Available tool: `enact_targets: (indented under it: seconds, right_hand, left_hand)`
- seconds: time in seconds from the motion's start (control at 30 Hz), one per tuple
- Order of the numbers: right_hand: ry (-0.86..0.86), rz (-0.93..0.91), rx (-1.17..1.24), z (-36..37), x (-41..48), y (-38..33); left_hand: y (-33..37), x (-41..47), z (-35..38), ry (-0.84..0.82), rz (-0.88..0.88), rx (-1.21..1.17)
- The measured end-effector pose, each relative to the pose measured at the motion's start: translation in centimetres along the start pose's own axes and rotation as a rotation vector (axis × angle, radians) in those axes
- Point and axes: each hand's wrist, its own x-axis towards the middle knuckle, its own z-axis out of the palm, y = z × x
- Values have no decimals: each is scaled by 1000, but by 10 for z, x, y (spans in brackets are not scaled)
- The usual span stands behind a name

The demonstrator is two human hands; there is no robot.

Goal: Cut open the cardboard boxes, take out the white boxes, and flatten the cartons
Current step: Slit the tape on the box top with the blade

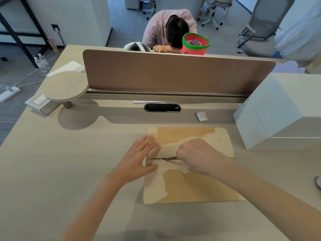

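**Operator:** Step in hand?

**Manual:** Cutting. The left hand (139,159), fingers spread flat, presses the left edge of the shallow brown cardboard box (191,185) on the pale table (69,171). The right hand (196,155) grips a small dark blade (171,158) in the centre seam.

**Operator:** Next?

**Manual:** Probably run the blade along the seam, clear of the left fingers.

Handle of the cutter (172,157) is buried inside the right hand (196,156); only the dark tip shows. Contents of the cardboard box (191,185) are hidden. The white rounded object (318,181) is cut by the right edge and unidentifiable. The label (198,43) in the red bucket (192,49) is too small to read.
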Motion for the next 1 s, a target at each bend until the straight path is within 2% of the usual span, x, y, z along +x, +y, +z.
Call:
enact_targets:
  seconds: [0.17,0.3,0.7,1.0]
  right_hand:
    - [-2,48,51,10,-24,23]
    - [0,67,31,16,-43,41]
    - [-11,124,52,46,-83,89]
    - [-29,125,21,60,-99,111]
  left_hand:
    - [29,6,18,39,16,61]
    - [57,17,32,69,27,18]
    - [118,50,71,74,83,40]
    - [141,66,88,59,39,86]
